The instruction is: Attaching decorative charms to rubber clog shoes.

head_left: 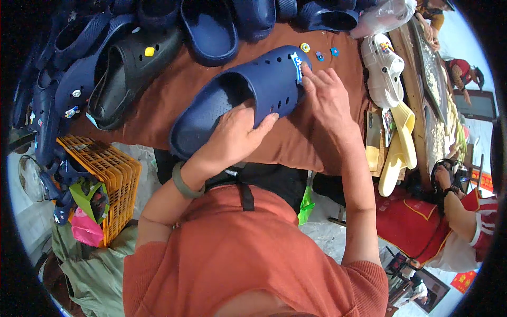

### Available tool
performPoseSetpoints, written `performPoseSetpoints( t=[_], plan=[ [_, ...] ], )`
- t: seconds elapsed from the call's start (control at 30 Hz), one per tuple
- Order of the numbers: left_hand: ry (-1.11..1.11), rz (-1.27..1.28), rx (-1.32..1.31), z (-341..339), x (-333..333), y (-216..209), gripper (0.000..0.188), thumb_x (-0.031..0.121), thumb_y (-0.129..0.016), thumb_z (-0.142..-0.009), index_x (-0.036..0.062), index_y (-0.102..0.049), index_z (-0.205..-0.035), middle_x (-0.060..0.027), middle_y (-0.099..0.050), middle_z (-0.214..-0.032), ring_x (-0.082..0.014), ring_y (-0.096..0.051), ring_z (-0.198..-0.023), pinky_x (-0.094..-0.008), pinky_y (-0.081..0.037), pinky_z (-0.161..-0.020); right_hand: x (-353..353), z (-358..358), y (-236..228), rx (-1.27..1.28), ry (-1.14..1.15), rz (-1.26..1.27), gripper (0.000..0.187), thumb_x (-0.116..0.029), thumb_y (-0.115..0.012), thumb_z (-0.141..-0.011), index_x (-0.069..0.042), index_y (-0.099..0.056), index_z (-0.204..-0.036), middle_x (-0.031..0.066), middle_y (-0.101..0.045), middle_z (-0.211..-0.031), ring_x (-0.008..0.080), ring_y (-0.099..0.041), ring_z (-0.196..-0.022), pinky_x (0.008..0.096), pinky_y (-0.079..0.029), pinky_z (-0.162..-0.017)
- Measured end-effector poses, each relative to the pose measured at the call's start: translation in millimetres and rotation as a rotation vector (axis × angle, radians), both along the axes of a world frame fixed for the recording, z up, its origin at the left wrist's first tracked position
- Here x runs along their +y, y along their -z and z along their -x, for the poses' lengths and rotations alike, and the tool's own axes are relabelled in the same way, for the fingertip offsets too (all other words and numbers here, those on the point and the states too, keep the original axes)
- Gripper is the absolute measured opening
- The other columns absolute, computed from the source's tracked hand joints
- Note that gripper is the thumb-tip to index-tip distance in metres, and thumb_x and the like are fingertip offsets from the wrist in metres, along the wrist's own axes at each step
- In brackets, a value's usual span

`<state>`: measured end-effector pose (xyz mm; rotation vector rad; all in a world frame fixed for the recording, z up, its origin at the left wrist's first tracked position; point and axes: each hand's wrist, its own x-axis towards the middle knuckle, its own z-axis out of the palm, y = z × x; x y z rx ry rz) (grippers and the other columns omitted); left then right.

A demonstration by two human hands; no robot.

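Note:
A navy blue foam clog [211, 113] with round holes lies at a slant on the brown cloth. My left hand [237, 132] reaches into its opening, thumb on the outside of the upper, gripping the side. At the toe, the bent fingers of my right hand [327, 98] press on a blue and white shoe charm [298, 67] set on the clog. Just past the toe lie three loose charms: a yellow round one [304, 47], a small purplish one [319, 55] and a blue flower-shaped one [334, 52].
Several navy clogs [208, 31] crowd the far side and left. A black clog [132, 68] with a yellow charm stands left. White clogs [383, 68] and pale yellow slippers [400, 140] lie right. An orange crate [113, 179] stands at left. Other people are at the right.

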<state>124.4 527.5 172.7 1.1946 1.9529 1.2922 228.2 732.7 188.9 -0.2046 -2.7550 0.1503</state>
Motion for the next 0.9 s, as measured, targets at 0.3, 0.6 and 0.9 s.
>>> performPoseSetpoints(
  t=[0.3,0.6,0.9],
  plan=[
    [0.025,-0.075,-0.060,1,3,1,0.029,0.021,-0.057,-0.090,-0.0012,-0.058,-0.109,-0.0252,-0.062,-0.101,-0.0445,-0.057,-0.095,-0.0485,-0.046,-0.082,-7,-13,7,0.110,0.044,0.311,0.030,-0.013,-0.061,-0.087,-0.004,-0.064,-0.116,0.0119,-0.057,-0.083,0.0279,-0.053,-0.084,0.0382,-0.046,-0.074],
    [0.011,-0.117,0.000,1,-4,-8,0.027,0.021,-0.059,-0.090,-0.0009,-0.060,-0.106,-0.0242,-0.062,-0.101,-0.0433,-0.058,-0.094,-0.0470,-0.046,-0.081,17,1,2,0.045,0.042,0.419,0.019,-0.016,-0.064,-0.086,-0.002,-0.069,-0.098,0.0100,-0.065,-0.087,0.0238,-0.060,-0.088,0.0352,-0.048,-0.079],
    [-0.002,-0.043,-0.049,-1,0,-6,0.026,0.019,-0.058,-0.091,-0.0016,-0.060,-0.107,-0.0250,-0.061,-0.104,-0.0431,-0.058,-0.097,-0.0455,-0.046,-0.082,138,2,78,0.208,0.565,0.426,0.032,-0.030,-0.062,-0.089,-0.014,-0.064,-0.117,0.0114,-0.063,-0.099,0.0263,-0.064,-0.089,0.0376,-0.049,-0.079]
  ],
)
